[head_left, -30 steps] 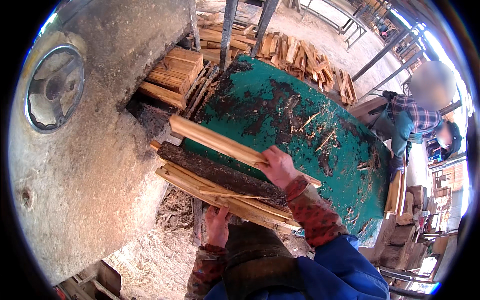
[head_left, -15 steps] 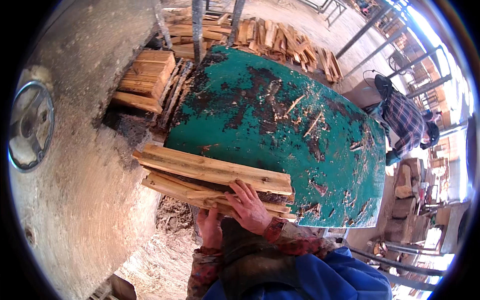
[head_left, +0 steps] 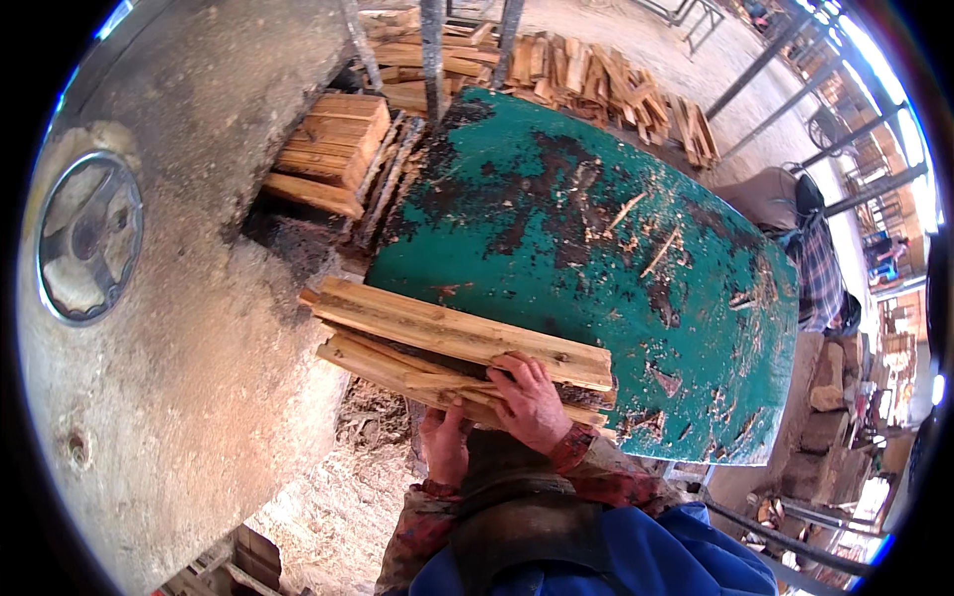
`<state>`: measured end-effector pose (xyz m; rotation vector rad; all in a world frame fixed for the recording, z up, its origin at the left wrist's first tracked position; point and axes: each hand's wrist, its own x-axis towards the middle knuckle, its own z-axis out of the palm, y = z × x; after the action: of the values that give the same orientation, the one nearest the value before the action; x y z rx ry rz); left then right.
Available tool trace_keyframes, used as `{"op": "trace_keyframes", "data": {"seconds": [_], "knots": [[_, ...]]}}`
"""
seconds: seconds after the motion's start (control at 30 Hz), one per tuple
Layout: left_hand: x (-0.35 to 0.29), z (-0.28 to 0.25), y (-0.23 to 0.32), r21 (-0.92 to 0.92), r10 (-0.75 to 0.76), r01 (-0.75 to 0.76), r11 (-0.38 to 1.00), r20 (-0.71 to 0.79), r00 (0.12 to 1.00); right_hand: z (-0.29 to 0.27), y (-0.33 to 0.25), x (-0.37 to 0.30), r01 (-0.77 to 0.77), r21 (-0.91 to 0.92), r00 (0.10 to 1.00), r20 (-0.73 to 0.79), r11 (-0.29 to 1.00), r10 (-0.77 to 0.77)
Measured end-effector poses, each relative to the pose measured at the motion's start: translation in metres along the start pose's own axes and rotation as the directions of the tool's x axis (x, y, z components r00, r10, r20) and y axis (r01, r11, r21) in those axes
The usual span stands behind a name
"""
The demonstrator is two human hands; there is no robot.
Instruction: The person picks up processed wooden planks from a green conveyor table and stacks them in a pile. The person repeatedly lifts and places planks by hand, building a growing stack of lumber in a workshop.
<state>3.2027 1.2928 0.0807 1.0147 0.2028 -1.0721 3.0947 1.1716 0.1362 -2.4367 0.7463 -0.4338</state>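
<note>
Several rough wooden boards (head_left: 457, 333) lie in a loose pile along the near edge of the green tabletop (head_left: 477, 268), their left ends sticking out past it. My left hand (head_left: 444, 445) grips the near edge of the lower boards, thumb on top and the other fingers hidden below. My right hand (head_left: 534, 402) is closed from above over the pile, its bent fingers against the near side of the top board and on a thin slat (head_left: 437, 381). A dark gap shows between the top board and those below.
On the left stands a large dusty machine panel with a handwheel (head_left: 89, 238). Stacked cut boards (head_left: 333, 139) sit in its opening. Wood chips and splinters litter the green top. Beyond it lie heaps of slats (head_left: 586, 79). A co-worker in a checked shirt (head_left: 820, 268) bends at the far right.
The whole view has shifted, so the boards and table sit further right in it. My hands keep nearly the same hold on the boards. The co-worker is bent lower.
</note>
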Motion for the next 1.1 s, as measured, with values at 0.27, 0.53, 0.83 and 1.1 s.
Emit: {"op": "trace_keyframes", "data": {"seconds": [0.27, 0.53, 0.83, 1.1], "knots": [[0.002, -0.005, 0.002, 0.064, -0.053, 0.056, 0.996, -0.043, 0.998, -0.008, 0.017, 0.017, -0.003, 0.074, 1.0, 0.016, 0.997, 0.001], [-0.002, 0.001, 0.006, 0.08, -0.061, 0.066, 0.995, -0.062, 0.996, -0.031, 0.068, 0.017, -0.233, -0.172, 0.953, 0.155, 0.957, 0.26], [0.001, -0.009, 0.002, 0.069, -0.078, 0.079, 0.994, -0.026, 0.997, -0.045, 0.057, 0.04, -0.242, -0.054, 0.948, 0.199, 0.969, 0.247], [0.002, -0.009, 0.003, 0.084, -0.09, 0.091, 0.992, -0.017, 0.996, -0.049, 0.045, 0.035, -0.201, 0.015, 0.962, 0.194, 0.98, 0.194]]}}
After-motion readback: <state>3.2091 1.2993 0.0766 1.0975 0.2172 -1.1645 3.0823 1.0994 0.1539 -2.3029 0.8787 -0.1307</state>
